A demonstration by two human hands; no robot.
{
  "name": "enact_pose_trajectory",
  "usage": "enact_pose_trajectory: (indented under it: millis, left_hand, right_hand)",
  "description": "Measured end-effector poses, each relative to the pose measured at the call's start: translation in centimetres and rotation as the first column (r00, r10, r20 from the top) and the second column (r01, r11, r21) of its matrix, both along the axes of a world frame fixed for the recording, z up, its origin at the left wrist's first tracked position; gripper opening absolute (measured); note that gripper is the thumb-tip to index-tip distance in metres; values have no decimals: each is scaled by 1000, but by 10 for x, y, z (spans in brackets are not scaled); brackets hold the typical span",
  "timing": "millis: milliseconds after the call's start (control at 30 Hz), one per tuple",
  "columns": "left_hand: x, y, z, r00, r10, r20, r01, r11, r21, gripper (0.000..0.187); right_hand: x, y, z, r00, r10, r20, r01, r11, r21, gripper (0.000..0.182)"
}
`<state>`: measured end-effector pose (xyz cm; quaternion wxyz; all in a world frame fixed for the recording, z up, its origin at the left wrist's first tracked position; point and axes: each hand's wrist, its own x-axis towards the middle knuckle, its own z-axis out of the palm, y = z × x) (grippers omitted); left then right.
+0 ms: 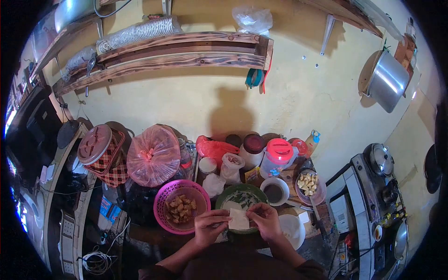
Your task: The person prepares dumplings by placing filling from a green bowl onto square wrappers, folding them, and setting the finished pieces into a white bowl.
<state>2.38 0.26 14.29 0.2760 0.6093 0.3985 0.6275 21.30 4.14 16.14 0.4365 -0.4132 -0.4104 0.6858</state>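
Both hands hold a small pale, flat, squarish sheet (239, 219) over the green bowl (242, 193). My left hand (211, 227) pinches its left edge, and my right hand (265, 221) has its fingers closed at the upper right edge. White smears and another pale piece show inside the green bowl. Left of it, a pink basket (159, 205) holds a bowl of brown chunks (181, 209). A white bowl of dark liquid (274, 192) stands to the right, and a white plate (291, 231) lies beside my right hand.
Behind stand a pink-lidded jug (279, 158), a dark-lidded jar (252, 151) and white bags (231, 169). At right are a bowl of pale pieces (309, 184), a knife (319, 219) and a stove (368, 186). A large tied plastic bag (154, 156) stands at left.
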Motion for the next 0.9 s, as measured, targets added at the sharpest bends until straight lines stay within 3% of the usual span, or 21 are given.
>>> enact_pose_trajectory:
  millis: [200,267,300,367,500,567,767,900]
  left_hand:
    - [-1,-4,0,995,19,-96,-17,1000,21,23]
    - [3,-8,1,992,119,-32,-120,992,-26,22]
    - [6,-9,3,992,121,-31,-122,992,-26,22]
    - [11,-11,4,975,209,71,-199,971,-133,19]
    - [17,-10,-3,962,231,147,-195,955,-223,19]
    - [18,-12,-1,969,221,114,-191,954,-229,21]
    - [20,-18,2,978,181,99,-152,958,-244,21]
    - [20,-19,10,979,197,49,-180,955,-236,22]
  right_hand:
    - [1,-3,-4,1000,2,5,-2,1000,28,10]
    - [2,-8,-5,989,52,-140,-35,993,116,18]
    - [1,-10,-8,989,54,-139,-38,993,116,18]
    - [-4,-16,-13,995,-36,-88,63,943,327,25]
    - [-14,-30,-27,977,-58,-205,128,928,350,26]
    - [-18,-31,-35,974,-225,-33,199,773,603,22]
    - [-10,-33,-22,894,-419,158,196,683,703,16]
    - [-8,-31,-21,894,-430,124,198,629,752,16]
